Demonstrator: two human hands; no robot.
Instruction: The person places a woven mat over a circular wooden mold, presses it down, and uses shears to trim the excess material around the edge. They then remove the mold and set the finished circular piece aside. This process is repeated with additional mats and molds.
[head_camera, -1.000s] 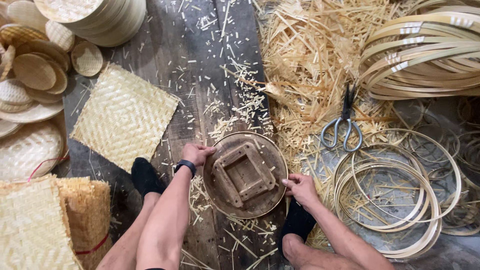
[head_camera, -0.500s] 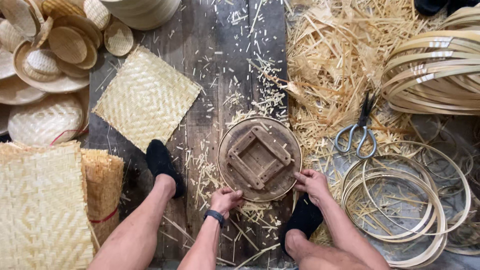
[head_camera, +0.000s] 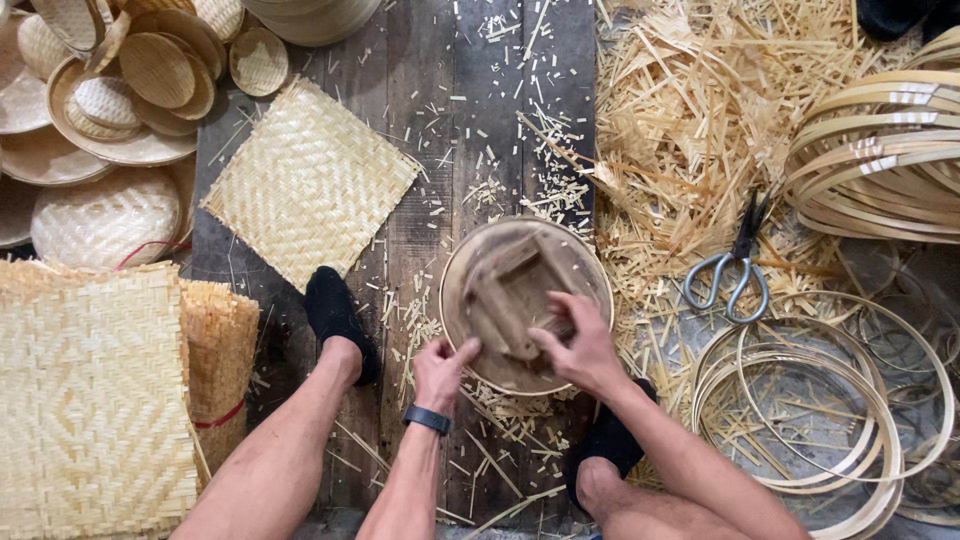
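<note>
A round wooden mould (head_camera: 512, 280) with a square wooden block at its centre lies on the dark plank floor between my feet. My left hand (head_camera: 442, 370) grips its near-left rim, a dark watch on the wrist. My right hand (head_camera: 578, 345) rests on top, fingers curled over the near part of the block. The mould looks blurred, as if turning.
A square woven bamboo mat (head_camera: 308, 180) lies at the upper left, woven bowls (head_camera: 120, 100) beyond it, stacked mats (head_camera: 95, 390) at the left. Scissors (head_camera: 735, 270) lie on bamboo shavings to the right, beside bamboo hoops (head_camera: 810, 400) and stacked rings (head_camera: 880, 160).
My left hand moved from the mould's left side round to its near rim. My right hand shifted from the rim onto the top. The mould has rotated.
</note>
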